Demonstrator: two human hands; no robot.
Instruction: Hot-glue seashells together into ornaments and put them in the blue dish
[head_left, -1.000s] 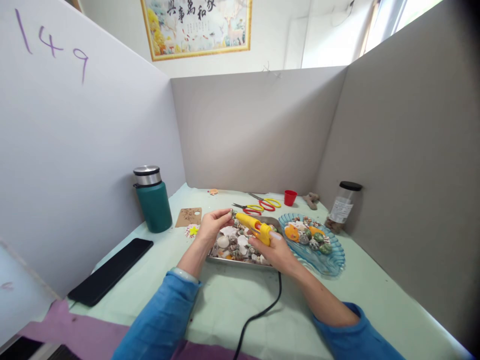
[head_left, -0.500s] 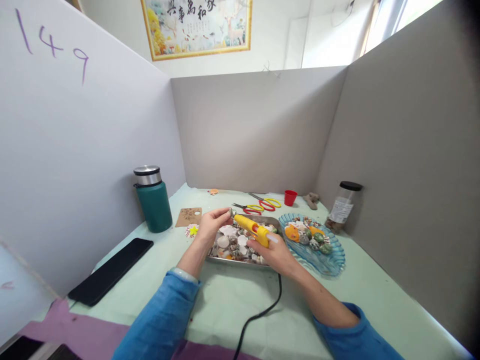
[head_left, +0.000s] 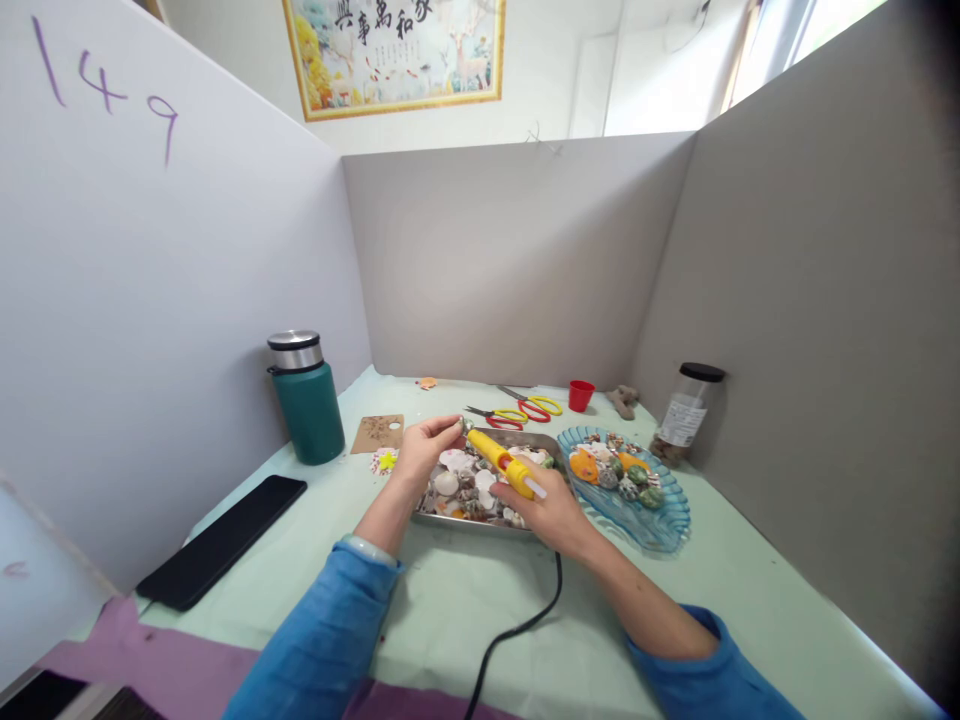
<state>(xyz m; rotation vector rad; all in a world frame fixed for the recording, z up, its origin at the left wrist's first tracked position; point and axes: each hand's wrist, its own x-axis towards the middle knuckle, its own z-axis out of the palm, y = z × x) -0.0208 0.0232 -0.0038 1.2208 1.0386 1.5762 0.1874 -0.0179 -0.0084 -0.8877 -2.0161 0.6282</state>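
Note:
Between its thumb and fingertips my left hand [head_left: 424, 450] pinches a small greenish-grey shell [head_left: 466, 425], partly covered by the fingers. My right hand [head_left: 551, 510] is wrapped round a yellow glue gun [head_left: 501, 458], its nozzle pointing up and left, right at the shell; whether they touch I cannot tell. A clear glue stick [head_left: 535, 487] pokes out of the gun's back. Beneath both hands stands a metal tray [head_left: 480, 523] of mixed shells [head_left: 446, 484]. From below the right hand a black cord [head_left: 517, 632] runs toward the front edge.
Right of the tray is a blue scalloped plate [head_left: 637, 527] with shells and orange pieces. Two pairs of scissors [head_left: 517, 412], a red cup [head_left: 580, 396] and a lidded jar [head_left: 684, 415] stand farther back. Leftward are a green bottle [head_left: 306, 410], a black phone [head_left: 225, 540] and a brown card [head_left: 377, 434].
The glue gun's back end has swung slightly down and left with my right hand, so the gun slants more steeply. My left hand and the shell have hardly moved.

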